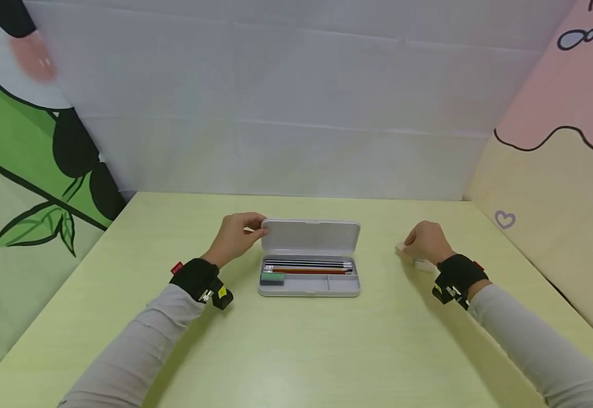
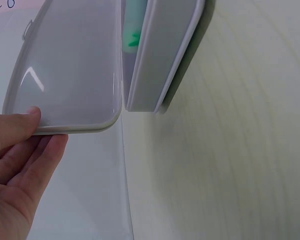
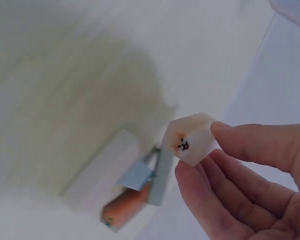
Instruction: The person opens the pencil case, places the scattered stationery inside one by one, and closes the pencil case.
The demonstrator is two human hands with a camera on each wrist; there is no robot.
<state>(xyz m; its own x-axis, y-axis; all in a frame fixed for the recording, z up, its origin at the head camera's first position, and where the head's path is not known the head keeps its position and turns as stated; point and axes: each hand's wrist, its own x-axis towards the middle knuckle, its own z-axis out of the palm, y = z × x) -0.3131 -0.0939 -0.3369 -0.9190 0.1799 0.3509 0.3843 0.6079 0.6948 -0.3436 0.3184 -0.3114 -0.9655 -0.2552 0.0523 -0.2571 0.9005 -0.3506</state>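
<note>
Can see a pale grey pencil case (image 1: 303,281) on the worktop (image 1: 296,351), between the two hands and nearer to the left one. Lies with its long axis from left to right across the head view, open side upward. Has a lid (image 1: 310,237) raised along the far long side and leaning backward, inner face toward the wearer. Holds this lid at its left edge with the grip of the left hand (image 1: 240,235), clamped with thumb on the inner face and fingers on the outer side.

In the left wrist view, shows smooth, slightly glossy surfaces, rounded corners and a thin rim. Looks like plastic, but cannot tell for sure. Contains, in the rear part, slim dark pencils (image 1: 306,262) with light stripes and, in front of them, an orange-red pencil (image 1: 308,271), all parallel to the long axis. Carries at front left a green and grey block (image 1: 272,279), also laid lengthwise.

Well apart, on the right side, pinches with the grip of the right hand (image 1: 427,242) a small whitish piece (image 3: 194,142) between thumb and fingers. Turns toward the right wrist camera an angular, many-sided face, printed with an orange and white animal head, dark-eyed and open-mouthed. Looks matte, slightly translucent. Cannot tell its long axis from this angle. Nearby, shows blurred a white block (image 3: 102,172) and an orange piece (image 3: 126,206) with a green mark.
</note>
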